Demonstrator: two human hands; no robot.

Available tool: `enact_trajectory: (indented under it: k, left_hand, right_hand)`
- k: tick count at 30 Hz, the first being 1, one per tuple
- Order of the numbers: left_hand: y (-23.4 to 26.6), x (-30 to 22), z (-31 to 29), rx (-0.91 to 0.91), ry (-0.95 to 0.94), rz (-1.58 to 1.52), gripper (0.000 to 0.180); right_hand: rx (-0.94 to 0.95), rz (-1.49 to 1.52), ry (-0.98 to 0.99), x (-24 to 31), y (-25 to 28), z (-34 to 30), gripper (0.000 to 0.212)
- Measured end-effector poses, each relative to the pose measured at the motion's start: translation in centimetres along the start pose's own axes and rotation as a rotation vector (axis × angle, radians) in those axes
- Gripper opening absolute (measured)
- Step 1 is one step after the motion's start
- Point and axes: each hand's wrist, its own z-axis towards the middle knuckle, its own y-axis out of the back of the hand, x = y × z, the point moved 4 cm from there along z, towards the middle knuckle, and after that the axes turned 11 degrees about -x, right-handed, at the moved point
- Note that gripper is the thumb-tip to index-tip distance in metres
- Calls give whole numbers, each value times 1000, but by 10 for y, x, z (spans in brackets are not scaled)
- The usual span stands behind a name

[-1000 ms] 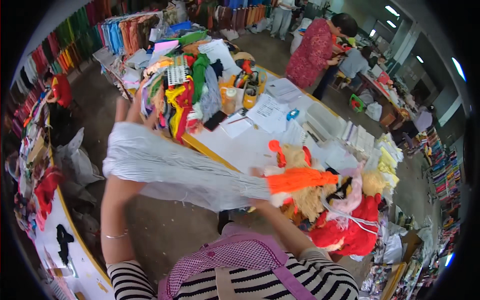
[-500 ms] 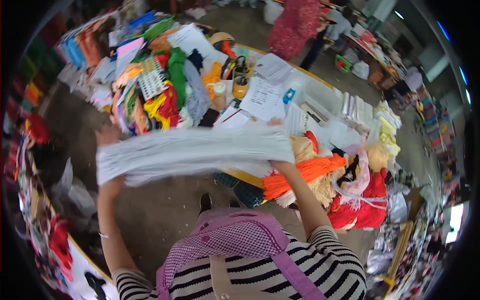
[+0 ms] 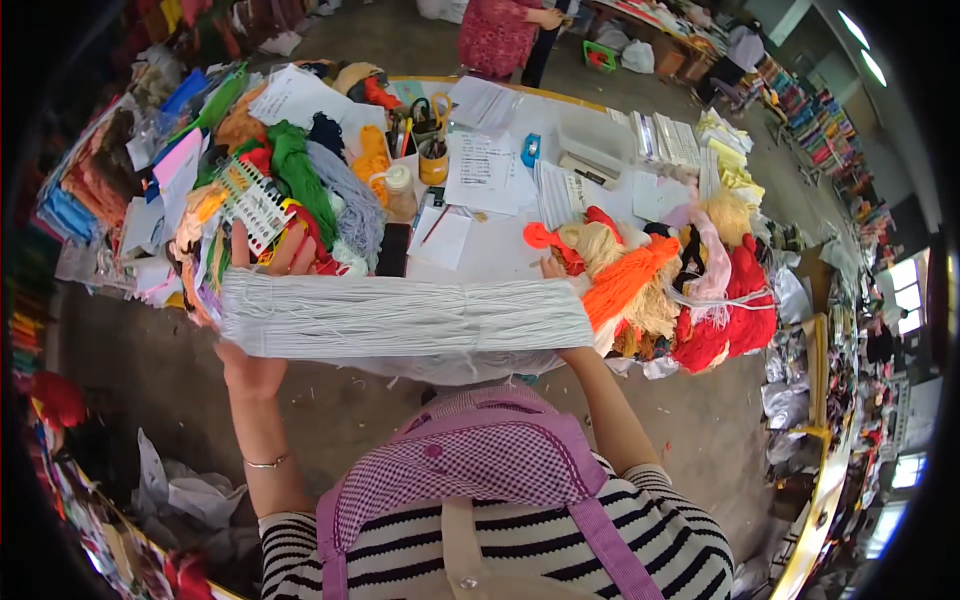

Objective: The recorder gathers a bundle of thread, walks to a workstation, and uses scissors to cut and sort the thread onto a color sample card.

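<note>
A long hank of white yarn (image 3: 408,315) stretches straight across in front of me, its strands lying side by side. My left hand (image 3: 252,368) grips its left end from beneath; the fingers show past the far edge, in front of a color card. At the other end my right hand (image 3: 576,357) holds the hank, fingertips rising beyond it near an orange skein (image 3: 630,280). The yarn hides both palms. Below the hank hangs some thin whitish, see-through material (image 3: 450,366).
The table (image 3: 490,262) carries heaps of coloured skeins at left and right. A color card (image 3: 254,205), a phone (image 3: 394,250), papers (image 3: 482,170), a pen cup (image 3: 433,160) and a capped bottle (image 3: 400,195) lie between. Beyond the table stands a person in red (image 3: 495,38).
The view has shifted, and the table now lies closer beneath the hank. The white yarn, blurred and slightly slanted before, is now sharp and taut between both hands, which keep holding it.
</note>
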Motion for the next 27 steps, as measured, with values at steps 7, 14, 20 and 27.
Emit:
enact_trajectory:
  k: [7, 14, 20, 27]
  left_hand:
    - [-62, -7, 32, 147, -173, 23, 97]
    - [-30, 74, 48, -214, 68, -116, 60]
    - [-37, 133, 76, -413, 256, -39, 22]
    - [-38, 159, 110, -551, 238, 14, 18]
  right_hand:
    - [472, -104, 74, 45, 3, -4, 55]
    - [811, 473, -22, 18, -26, 9, 41]
    - [227, 267, -249, -99, -49, 77, 22]
    - [31, -77, -211, -179, -60, 210, 13]
